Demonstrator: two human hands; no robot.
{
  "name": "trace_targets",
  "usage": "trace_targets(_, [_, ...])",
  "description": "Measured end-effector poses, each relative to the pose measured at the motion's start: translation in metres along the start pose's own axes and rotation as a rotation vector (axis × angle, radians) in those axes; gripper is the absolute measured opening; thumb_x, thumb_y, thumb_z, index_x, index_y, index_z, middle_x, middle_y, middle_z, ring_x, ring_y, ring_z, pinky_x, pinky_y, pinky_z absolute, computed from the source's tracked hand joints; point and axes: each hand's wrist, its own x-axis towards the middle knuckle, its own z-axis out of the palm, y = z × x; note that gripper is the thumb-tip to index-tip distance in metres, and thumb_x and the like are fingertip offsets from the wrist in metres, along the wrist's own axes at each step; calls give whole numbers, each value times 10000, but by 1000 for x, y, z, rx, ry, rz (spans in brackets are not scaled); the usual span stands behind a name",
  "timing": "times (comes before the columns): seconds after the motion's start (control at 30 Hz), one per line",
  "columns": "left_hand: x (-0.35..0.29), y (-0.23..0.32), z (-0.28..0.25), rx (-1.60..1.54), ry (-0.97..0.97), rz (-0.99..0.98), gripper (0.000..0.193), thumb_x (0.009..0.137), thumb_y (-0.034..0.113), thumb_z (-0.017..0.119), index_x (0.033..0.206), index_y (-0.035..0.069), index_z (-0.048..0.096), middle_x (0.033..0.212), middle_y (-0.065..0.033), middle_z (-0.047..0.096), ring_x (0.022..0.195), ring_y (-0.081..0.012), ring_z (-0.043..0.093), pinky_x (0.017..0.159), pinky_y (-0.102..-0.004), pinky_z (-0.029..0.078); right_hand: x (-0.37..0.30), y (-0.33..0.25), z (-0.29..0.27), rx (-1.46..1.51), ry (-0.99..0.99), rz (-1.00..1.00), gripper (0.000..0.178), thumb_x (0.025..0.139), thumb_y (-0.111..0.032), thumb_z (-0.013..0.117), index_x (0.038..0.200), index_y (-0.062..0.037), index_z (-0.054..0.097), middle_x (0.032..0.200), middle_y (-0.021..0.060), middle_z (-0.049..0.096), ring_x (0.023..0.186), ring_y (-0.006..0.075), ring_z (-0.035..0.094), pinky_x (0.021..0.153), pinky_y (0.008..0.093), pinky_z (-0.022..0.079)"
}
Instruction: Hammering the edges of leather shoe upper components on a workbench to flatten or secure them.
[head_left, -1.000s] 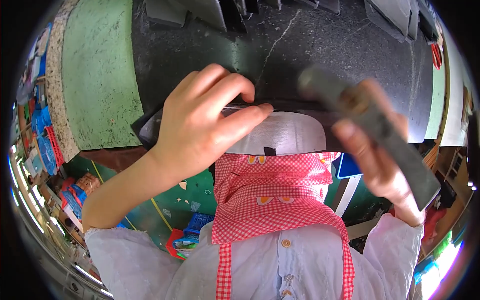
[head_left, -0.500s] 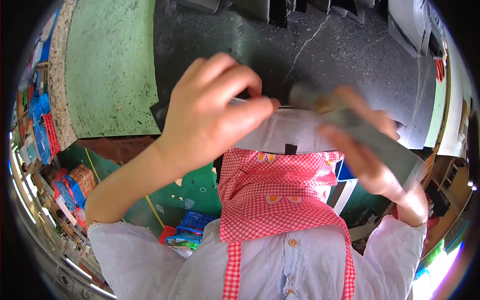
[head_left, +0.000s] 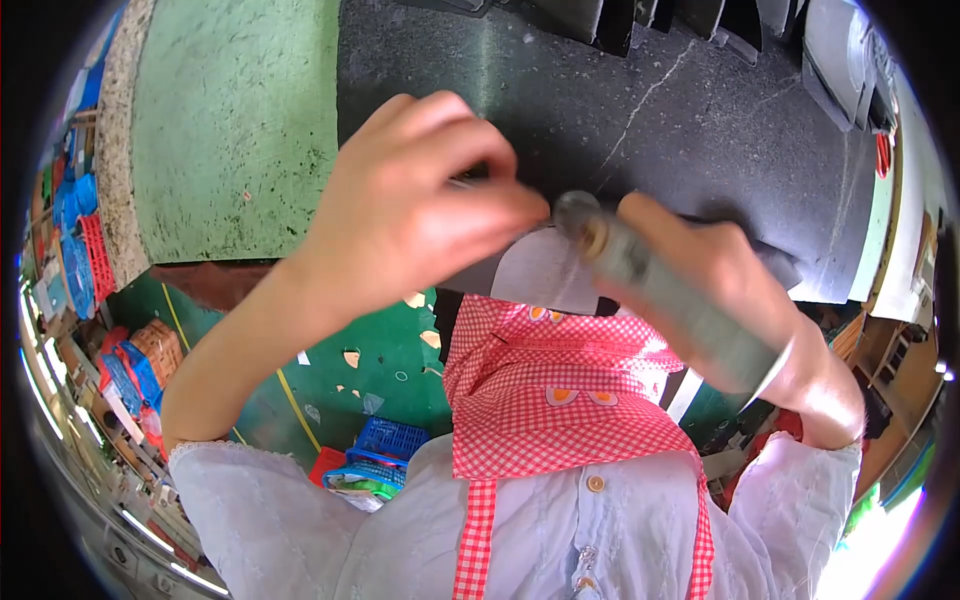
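My left hand [head_left: 415, 205] is raised over the near edge of the dark worktop, its thumb and forefinger pinched together. What lies between those fingertips is hidden. In my right hand [head_left: 750, 275] is a grey-green, canister-shaped tool [head_left: 680, 305] with a brass-coloured collar and a round dark metal tip; its exact kind is blurred. That tip comes close to the left fingertips. Below both hands, a light grey piece with a rounded outline [head_left: 545, 270] lies against darker sheet material at the worktop edge, partly hidden by the tool.
The black worktop [head_left: 570, 110] has a crack running across it, with a green surface [head_left: 235, 130] to its left. Several grey and black folded pieces [head_left: 700, 20] stand along the far side. A blue basket [head_left: 390, 440] sits low by my left side.
The tool in my right hand has turned and its tip has shifted left and slightly down, toward my left fingertips. The light grey piece shows a different, rounder outline.
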Motion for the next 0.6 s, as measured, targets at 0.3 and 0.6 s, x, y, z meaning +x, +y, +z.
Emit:
trace_targets(0.3, [-4, -8, -14, -320, -134, -170, 155, 716, 9, 815, 850, 66, 761, 889, -61, 644, 837, -238, 641, 691, -344, 520, 10, 10, 9, 1, 145, -127, 200, 965, -99, 677, 1124, 10, 623, 719, 71, 584, 561, 169, 568, 501, 320, 429])
trace_targets(0.6, [59, 46, 54, -414, 68, -288, 233, 787, 41, 801, 1005, 72, 721, 886, -30, 686, 713, -182, 645, 603, -313, 495, -64, 7, -45, -44, 324, 29, 418, 1002, -200, 620, 1334, 54, 592, 762, 16, 590, 628, 63, 514, 561, 250, 383])
